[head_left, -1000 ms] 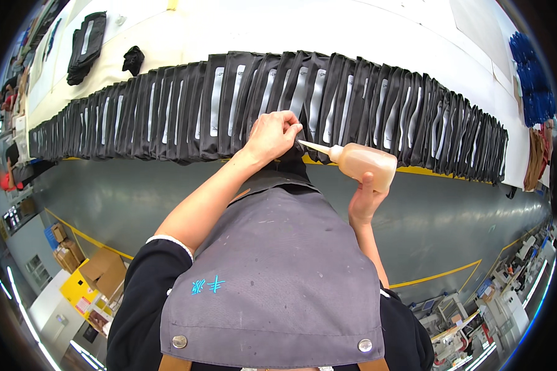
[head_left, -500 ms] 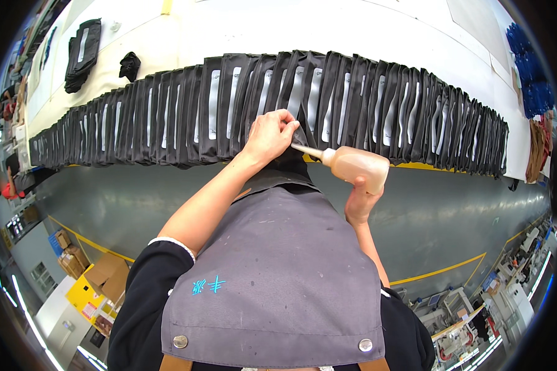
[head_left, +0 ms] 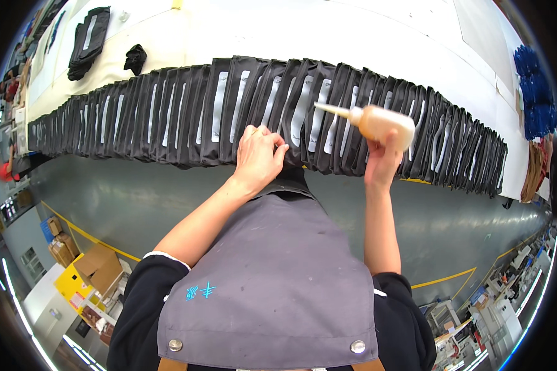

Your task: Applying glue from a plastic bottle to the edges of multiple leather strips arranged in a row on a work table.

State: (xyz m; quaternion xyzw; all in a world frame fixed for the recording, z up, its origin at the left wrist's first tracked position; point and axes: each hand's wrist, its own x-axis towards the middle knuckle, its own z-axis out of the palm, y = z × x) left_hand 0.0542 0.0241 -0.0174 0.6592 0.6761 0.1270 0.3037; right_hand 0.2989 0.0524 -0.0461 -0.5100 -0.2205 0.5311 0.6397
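Observation:
A long row of folded black fabric pieces (head_left: 161,117), many bearing pale grey strips (head_left: 218,105), lines the near edge of a white table. My left hand (head_left: 259,159) has its fingers curled on the edge of a black piece near the middle of the row. My right hand (head_left: 384,159) grips a translucent squeeze bottle (head_left: 377,123) with amber contents, raised over the right part of the row, its thin nozzle pointing left above the strips. A grey apron (head_left: 266,272) covers my front, below both hands.
A folded black stack (head_left: 88,43) and a small black bundle (head_left: 135,60) lie on the white table (head_left: 303,28). Blue items (head_left: 532,93) hang at the right. A person in red (head_left: 6,170) is at the far left. Cardboard boxes (head_left: 99,269) stand lower left, beyond the grey floor.
My right hand has moved up and to the right with the bottle, lifting the nozzle away from my left hand. My left hand has shifted slightly down and left.

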